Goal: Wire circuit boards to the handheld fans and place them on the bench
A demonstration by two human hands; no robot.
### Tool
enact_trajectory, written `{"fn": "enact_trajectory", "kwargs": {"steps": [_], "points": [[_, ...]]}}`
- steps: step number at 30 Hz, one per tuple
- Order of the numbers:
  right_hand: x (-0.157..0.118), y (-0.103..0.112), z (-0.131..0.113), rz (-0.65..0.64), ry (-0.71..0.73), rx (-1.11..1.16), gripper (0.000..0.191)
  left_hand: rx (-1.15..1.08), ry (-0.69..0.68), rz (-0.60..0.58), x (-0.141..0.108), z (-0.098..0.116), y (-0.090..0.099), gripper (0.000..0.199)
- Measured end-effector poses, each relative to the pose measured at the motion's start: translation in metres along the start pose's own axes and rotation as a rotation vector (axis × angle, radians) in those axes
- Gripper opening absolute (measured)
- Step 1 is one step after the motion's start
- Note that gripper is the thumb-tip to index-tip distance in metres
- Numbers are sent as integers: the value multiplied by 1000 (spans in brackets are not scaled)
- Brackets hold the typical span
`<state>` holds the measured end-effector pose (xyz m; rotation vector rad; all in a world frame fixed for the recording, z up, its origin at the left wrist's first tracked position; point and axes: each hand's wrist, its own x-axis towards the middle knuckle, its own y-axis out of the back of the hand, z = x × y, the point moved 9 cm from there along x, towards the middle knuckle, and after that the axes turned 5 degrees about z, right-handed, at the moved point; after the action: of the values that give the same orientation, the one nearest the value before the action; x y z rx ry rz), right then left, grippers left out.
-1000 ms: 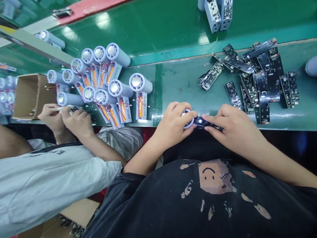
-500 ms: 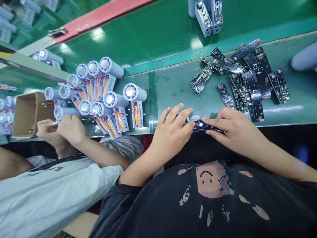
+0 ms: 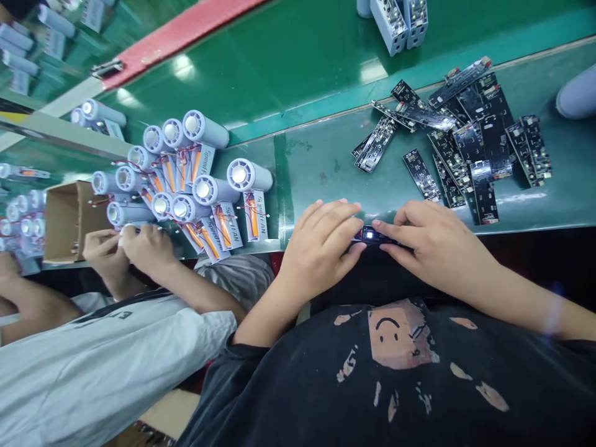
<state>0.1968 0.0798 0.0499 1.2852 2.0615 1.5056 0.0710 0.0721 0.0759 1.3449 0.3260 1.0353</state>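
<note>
At the front edge of the bench, a black circuit board [image 3: 369,235] with a lit white light lies between my two hands. The thumb and index finger of my left hand [image 3: 321,245] close on the board's left end. My left palm and other fingers hide whatever else lies beneath them. From the other side, my right hand [image 3: 435,245] pinches the right part of the board between thumb and fingertips. Behind my right hand lies a loose pile of similar circuit boards [image 3: 449,139].
To the left stand several pale-blue handheld fan bodies [image 3: 249,175] with orange batteries and thin wires. A co-worker's hands [image 3: 125,248] work beside a cardboard box [image 3: 67,217]. More fan housings [image 3: 391,25] stand on the ledge behind, and a pale cylinder [image 3: 577,93] at far right.
My left hand's fingers have drawn closer together, and the pale edge once visible beneath them is now hidden. My right hand has slid slightly left along the board. The view has shifted a little.
</note>
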Motion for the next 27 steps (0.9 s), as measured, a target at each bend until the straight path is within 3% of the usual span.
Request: {"fn": "enact_trajectory", "kwargs": {"steps": [2, 6, 27], "points": [[0, 0, -2, -9, -2, -10, 29, -67, 46, 6, -2, -8, -2, 37], [4, -1, -7, -28, -12, -50, 28, -136, 85, -45, -3, -16, -11, 21], [17, -11, -8, -98, -67, 1, 24, -127, 132, -73, -2, -16, -17, 25]]}}
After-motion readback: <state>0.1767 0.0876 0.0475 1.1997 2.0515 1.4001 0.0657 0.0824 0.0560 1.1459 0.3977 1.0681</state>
